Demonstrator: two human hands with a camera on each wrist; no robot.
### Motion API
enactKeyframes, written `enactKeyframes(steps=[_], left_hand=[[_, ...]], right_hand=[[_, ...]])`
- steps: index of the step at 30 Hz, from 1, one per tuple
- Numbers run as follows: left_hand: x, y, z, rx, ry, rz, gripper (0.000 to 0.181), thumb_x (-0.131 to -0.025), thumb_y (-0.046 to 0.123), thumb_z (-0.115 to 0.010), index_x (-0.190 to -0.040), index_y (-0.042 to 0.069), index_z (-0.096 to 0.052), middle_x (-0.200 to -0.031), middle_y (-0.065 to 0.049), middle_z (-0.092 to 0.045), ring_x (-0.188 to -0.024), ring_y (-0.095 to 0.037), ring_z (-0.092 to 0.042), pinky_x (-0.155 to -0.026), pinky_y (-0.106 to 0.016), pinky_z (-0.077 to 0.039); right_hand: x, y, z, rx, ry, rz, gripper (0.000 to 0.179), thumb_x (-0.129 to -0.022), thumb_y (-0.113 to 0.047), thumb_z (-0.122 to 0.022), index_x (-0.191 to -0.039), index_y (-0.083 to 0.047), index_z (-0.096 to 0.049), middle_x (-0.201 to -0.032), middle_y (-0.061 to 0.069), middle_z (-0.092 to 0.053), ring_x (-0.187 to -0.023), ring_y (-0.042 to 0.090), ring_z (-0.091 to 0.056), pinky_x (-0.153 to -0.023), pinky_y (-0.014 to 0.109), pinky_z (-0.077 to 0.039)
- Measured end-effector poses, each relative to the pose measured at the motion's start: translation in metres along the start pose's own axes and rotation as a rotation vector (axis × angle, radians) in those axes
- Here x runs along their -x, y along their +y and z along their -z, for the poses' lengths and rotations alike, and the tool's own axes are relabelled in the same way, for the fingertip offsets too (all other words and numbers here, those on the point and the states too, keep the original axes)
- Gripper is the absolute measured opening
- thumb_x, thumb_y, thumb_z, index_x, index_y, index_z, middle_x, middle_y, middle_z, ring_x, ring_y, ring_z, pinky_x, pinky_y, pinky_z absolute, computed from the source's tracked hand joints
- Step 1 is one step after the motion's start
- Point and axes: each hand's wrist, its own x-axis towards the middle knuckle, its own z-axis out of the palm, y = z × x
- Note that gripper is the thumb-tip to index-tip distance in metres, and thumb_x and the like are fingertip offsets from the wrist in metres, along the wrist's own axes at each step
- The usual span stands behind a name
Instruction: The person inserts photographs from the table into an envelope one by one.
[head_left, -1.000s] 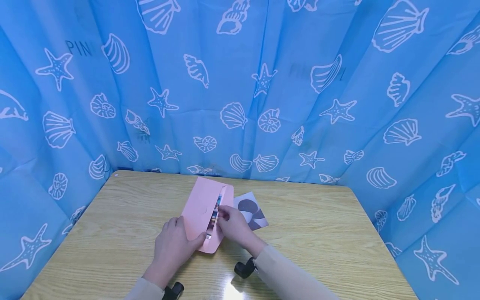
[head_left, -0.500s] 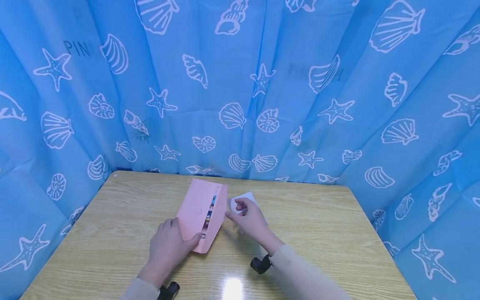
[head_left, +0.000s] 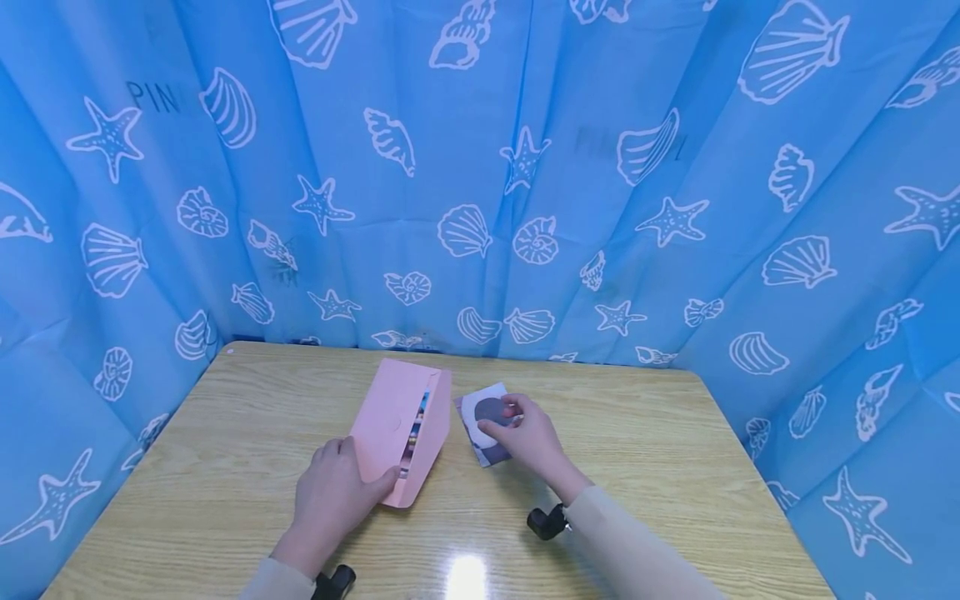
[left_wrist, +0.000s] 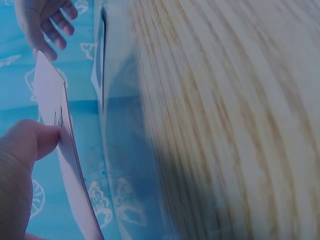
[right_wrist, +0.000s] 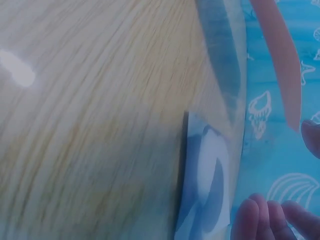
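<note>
My left hand (head_left: 333, 504) holds a pink paper envelope (head_left: 390, 417) by its lower left side, tilted up off the table. The left wrist view shows the thumb (left_wrist: 42, 140) against the envelope (left_wrist: 52, 95). Colourful printed pieces (head_left: 414, 437) show in the envelope's long slit, mostly hidden inside. Right of it lies a square card (head_left: 480, 417) printed white and grey-purple with a dark round shape. My right hand (head_left: 532, 437) hovers at that card's right side, thumb and fingers apart. In the right wrist view, the fingers (right_wrist: 265, 220) are beside the card (right_wrist: 207, 185), holding nothing.
A wood-grain table (head_left: 600, 467) bears everything. Behind and at both sides hangs a blue curtain (head_left: 480, 167) with white shell and starfish prints, meeting the table's far edge. A light reflection (head_left: 467, 575) glares near the front.
My right hand has left the envelope's slit and moved right to the card. My left hand and the envelope have shifted slightly left, and the envelope tilts more. The card's visible pattern differs.
</note>
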Motion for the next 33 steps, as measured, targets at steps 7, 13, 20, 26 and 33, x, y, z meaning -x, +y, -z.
enactKeyframes(steps=[7,13,20,26,33], left_hand=[[0.0,-0.001,0.001,-0.001,0.002,-0.005,0.1,-0.071,0.071,-0.066,-0.122,-0.013,-0.053,-0.111,-0.025,-0.059,-0.101,-0.037,-0.057,-0.074,-0.053,-0.052],[0.0,-0.002,0.001,0.011,0.006,-0.003,0.099,-0.071,0.07,-0.067,-0.122,-0.014,-0.053,-0.113,-0.026,-0.058,-0.103,-0.038,-0.056,-0.075,-0.054,-0.051],[0.001,-0.002,0.001,0.013,0.007,0.0,0.098,-0.071,0.07,-0.067,-0.122,-0.013,-0.053,-0.113,-0.025,-0.058,-0.103,-0.037,-0.056,-0.076,-0.053,-0.051],[0.001,-0.002,0.0,0.014,0.002,0.003,0.097,-0.071,0.07,-0.066,-0.121,-0.012,-0.054,-0.112,-0.024,-0.058,-0.101,-0.036,-0.056,-0.075,-0.052,-0.051],[0.0,-0.001,-0.001,0.017,-0.001,0.005,0.097,-0.071,0.07,-0.066,-0.122,-0.012,-0.054,-0.111,-0.023,-0.059,-0.099,-0.035,-0.057,-0.073,-0.052,-0.051]], right_hand=[[-0.004,0.012,0.003,0.017,0.016,-0.038,0.066,-0.081,-0.039,-0.078,-0.131,-0.004,-0.054,-0.112,0.015,-0.061,-0.091,0.02,-0.058,-0.068,0.032,-0.05],[-0.011,0.021,0.004,0.005,0.038,-0.08,0.065,-0.082,-0.036,-0.077,-0.132,-0.003,-0.053,-0.111,0.015,-0.06,-0.094,0.022,-0.059,-0.072,0.034,-0.051],[-0.017,0.027,0.005,0.015,0.049,-0.117,0.065,-0.08,-0.038,-0.079,-0.127,0.0,-0.055,-0.11,0.015,-0.061,-0.098,0.025,-0.057,-0.08,0.04,-0.049],[-0.021,0.031,0.003,0.031,0.051,-0.155,0.063,-0.078,-0.035,-0.08,-0.123,0.002,-0.056,-0.108,0.015,-0.061,-0.097,0.026,-0.057,-0.082,0.042,-0.048],[-0.024,0.034,-0.001,0.064,0.052,-0.157,0.064,-0.077,-0.033,-0.081,-0.122,0.004,-0.054,-0.109,0.015,-0.06,-0.099,0.027,-0.057,-0.085,0.042,-0.047]])
